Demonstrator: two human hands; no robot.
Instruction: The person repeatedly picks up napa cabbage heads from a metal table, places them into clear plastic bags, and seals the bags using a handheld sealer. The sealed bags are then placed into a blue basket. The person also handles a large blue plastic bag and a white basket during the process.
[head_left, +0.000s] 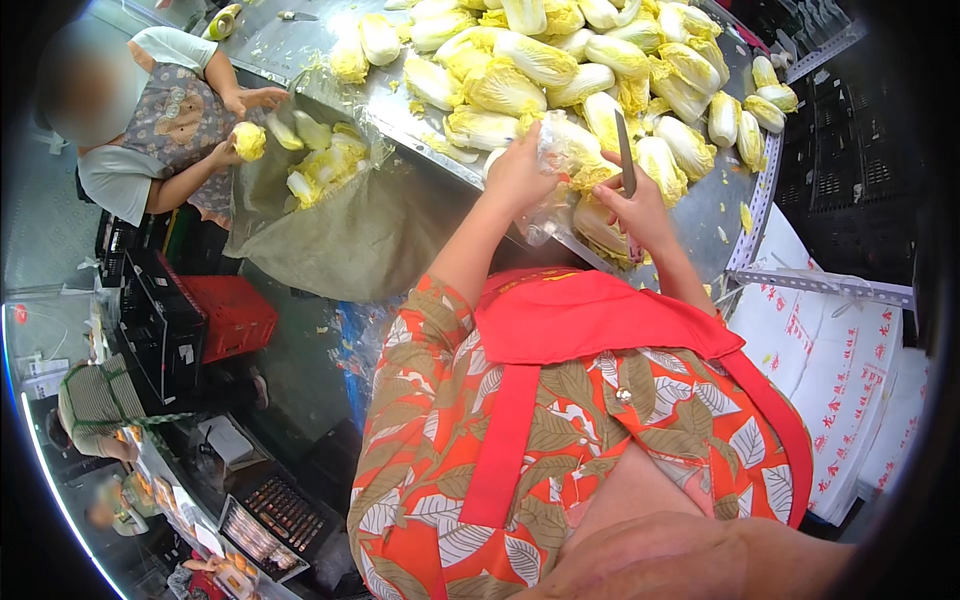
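My left hand (521, 176) grips crumpled clear plastic film (541, 225), which hangs over the near edge of the metal table (694, 225). A white cabbage end shows just beside that hand; whether the hand also touches it is hidden. In my right hand (637, 206) is a knife (624, 146), its blade pointing up and away from me and its handle below the palm. A yellow-leaved napa cabbage (598, 225) lies between the hands at the table edge. Beyond them spreads a large heap of napa cabbages (517, 64).
At the left a co-worker (176, 112) holds a piece of cabbage (249, 142) over a grey-green sack (352, 232) with leaves inside. A red crate (229, 315) stands below. Black crates (847, 157) and stacked printed white cartons (817, 375) flank my right. Another knife (297, 16) lies on the table.
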